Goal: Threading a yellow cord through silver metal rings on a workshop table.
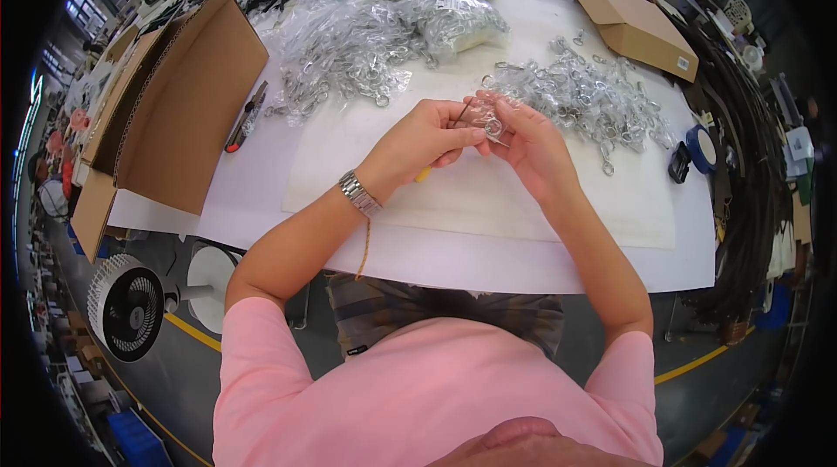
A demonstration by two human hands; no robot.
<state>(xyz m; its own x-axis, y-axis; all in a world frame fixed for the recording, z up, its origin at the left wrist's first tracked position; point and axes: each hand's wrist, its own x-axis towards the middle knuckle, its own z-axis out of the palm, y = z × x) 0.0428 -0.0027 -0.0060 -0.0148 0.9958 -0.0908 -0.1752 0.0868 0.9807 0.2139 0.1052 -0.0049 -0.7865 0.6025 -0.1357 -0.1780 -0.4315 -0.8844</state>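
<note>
My left hand (432, 137), with a metal watch on its wrist, is closed on a thin dark tool (462, 113). A yellow end (424, 174) shows below its fingers; the tool's exact kind is hidden. My right hand (532, 140) pinches a small clear plastic bag (490, 109) with a silver metal ring piece (493, 128) in it. The fingertips of both hands meet at this bag, above the white table sheet. Just beyond my right hand lies a pile of silver ring clasps (593, 96) in small clear bags.
At left stands an open cardboard box (187, 109), with a red-and-black utility knife (247, 118) beside it. Large bags of metal pieces (384, 40) lie at the back. A smaller carton (641, 27), blue tape roll (700, 149) and black straps (750, 170) are at right.
</note>
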